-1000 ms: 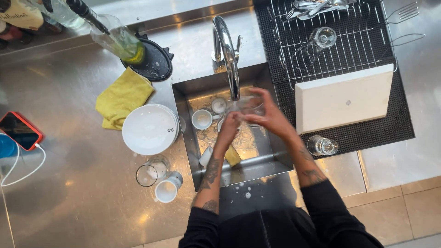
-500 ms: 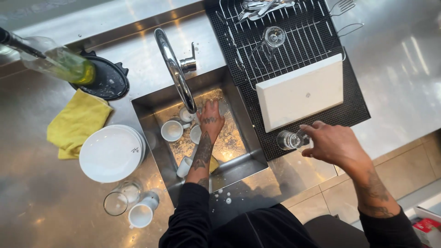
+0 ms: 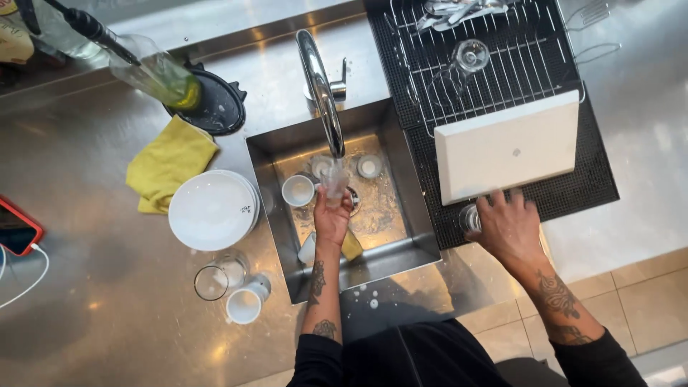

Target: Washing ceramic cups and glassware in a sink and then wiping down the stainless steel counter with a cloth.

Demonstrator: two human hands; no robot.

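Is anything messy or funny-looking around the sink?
A little. White foam spots are splashed on the steel counter in front of the sink. A glass leans tilted over the dark round lid. A mug lies tipped on its side near the plates.

The left hand [image 3: 332, 218] held a small clear glass [image 3: 335, 183] under the faucet [image 3: 320, 89] in the sink [image 3: 416, 247]; the right hand [image 3: 509, 226] gripped another glass [image 3: 469, 217] at the black mat's [image 3: 573, 193] front edge, beside the white board [image 3: 505, 147].
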